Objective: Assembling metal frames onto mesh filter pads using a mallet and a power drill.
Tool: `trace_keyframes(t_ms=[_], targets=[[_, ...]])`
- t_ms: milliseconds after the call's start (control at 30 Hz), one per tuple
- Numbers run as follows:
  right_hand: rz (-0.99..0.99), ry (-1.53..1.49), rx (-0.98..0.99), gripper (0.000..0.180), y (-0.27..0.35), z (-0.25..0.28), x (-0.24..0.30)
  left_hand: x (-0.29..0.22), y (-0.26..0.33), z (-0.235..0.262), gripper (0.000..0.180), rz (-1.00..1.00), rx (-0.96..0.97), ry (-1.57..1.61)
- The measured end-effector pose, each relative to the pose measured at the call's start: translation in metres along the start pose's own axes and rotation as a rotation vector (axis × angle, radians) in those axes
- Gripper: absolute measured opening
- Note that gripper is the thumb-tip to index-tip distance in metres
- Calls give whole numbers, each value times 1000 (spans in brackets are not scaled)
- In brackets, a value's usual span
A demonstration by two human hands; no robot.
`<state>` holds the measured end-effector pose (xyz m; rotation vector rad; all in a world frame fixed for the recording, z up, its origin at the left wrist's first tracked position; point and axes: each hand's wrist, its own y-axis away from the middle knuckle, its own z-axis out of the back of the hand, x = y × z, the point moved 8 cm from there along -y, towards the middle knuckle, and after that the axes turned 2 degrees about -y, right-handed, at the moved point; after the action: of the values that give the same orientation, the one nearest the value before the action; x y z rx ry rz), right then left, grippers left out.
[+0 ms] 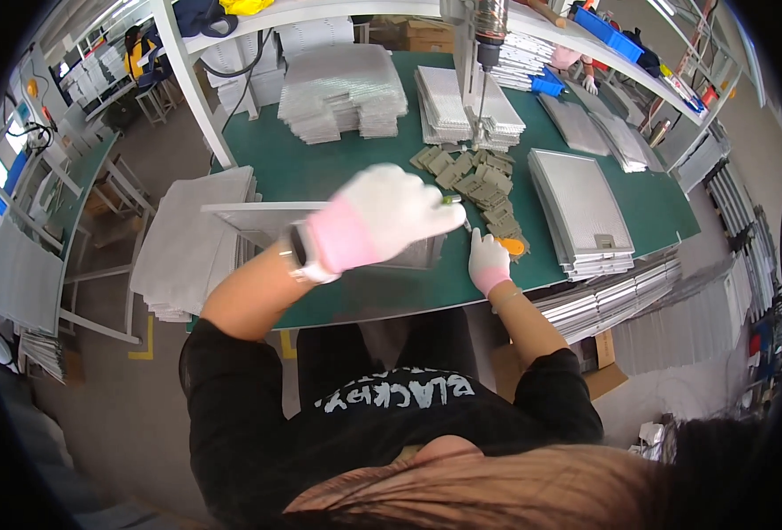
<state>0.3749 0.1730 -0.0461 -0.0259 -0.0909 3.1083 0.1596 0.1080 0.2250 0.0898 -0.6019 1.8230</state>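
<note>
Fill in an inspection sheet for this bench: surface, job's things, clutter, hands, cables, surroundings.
Surface: green table, mostly covered by stacks.
Job's things: flat metal mesh panel lying under the left hand; orange-handled tool at the right hand; pile of small olive-grey clips just behind.
Clutter: stacks of mesh panels right, more at the back and off the left edge.
Hands: left hand gloved, raised over the panel; right hand gloved, closed on the tool.
Cables: black cable hanging by the white frame post.
Surroundings: hanging power driver; cardboard box under the table.
</note>
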Motion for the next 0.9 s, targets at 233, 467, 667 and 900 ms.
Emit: trace_keyframes(t_ms=[233,467,667,900], targets=[[97,-858,-20,57,59,99,-25,3,-7,-46,58,174,-219,-24],[432,-780,-485,59,125,284,-41,14,-4,-57,73,650,-485,-35],[475,-164,-66,65,112,256,17,17,-2,-61,70,668,-564,-30],[558,-391,-563,58,118,275,11,16,-1,-59,70,669,-561,-23]])
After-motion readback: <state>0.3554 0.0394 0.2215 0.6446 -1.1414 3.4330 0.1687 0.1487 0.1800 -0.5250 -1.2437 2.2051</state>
